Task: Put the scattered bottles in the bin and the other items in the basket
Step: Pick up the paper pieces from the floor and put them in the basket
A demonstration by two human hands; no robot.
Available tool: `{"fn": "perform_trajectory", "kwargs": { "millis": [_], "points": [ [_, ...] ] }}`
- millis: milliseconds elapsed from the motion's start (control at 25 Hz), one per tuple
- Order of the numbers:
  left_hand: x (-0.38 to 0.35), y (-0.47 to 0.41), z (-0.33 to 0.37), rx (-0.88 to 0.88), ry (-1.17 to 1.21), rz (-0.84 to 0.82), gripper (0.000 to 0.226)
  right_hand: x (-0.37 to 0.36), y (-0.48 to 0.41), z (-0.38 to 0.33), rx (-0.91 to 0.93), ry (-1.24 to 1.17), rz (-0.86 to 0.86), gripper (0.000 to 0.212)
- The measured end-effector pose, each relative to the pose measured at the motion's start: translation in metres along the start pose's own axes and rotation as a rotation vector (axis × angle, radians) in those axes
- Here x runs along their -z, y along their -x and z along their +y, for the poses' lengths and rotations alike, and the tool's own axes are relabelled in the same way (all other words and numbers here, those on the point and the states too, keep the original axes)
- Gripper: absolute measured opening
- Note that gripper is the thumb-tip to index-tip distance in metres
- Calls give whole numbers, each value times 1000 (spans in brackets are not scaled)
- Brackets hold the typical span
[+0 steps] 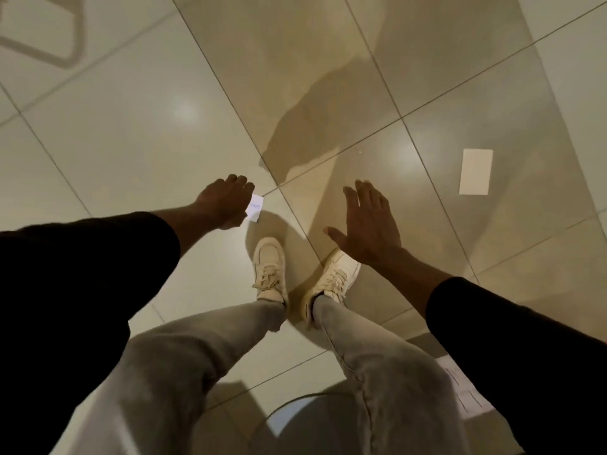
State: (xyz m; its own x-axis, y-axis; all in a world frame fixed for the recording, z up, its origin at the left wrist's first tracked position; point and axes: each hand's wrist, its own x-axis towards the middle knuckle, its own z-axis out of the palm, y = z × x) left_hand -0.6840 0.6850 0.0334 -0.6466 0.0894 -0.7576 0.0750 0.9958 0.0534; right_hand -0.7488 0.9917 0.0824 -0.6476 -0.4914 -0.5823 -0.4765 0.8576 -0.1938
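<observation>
Left hand (226,205) fingers curled, pinching a paper slip (257,208); right hand (369,226) spread, empty. Risk: light slip could flutter from my pinch before reaching the basket.

Nothing can be read here, neither word, number nor brand. The small white slip (257,207) carries faint bluish marks, too blurred to make out. The sheet of paper (464,394) lying on the floor (131,142) at the lower right bears thin dark ruled lines and strokes, laid out like a form or table, yet no letter of it is legible. The white card (476,171) on the tiles to the right shows only a plain white face.
</observation>
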Motion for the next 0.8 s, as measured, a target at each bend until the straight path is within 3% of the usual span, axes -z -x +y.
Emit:
{"fn": "perform_trajectory", "kwargs": {
  "millis": [240,480,680,800],
  "points": [
    [-119,-132,-2,-29,-94,-1,62,-103,-130,37,116,95,36,92],
    [-182,-176,-9,4,-139,139,60,-145,-190,69,154,194,71,90],
    [-188,-172,-18,-5,-35,106,18,-148,-191,67,122,214,58,92],
    [-163,-148,1,-1,87,132,9,-127,-161,54,92,202,50,93]
  ]
}}
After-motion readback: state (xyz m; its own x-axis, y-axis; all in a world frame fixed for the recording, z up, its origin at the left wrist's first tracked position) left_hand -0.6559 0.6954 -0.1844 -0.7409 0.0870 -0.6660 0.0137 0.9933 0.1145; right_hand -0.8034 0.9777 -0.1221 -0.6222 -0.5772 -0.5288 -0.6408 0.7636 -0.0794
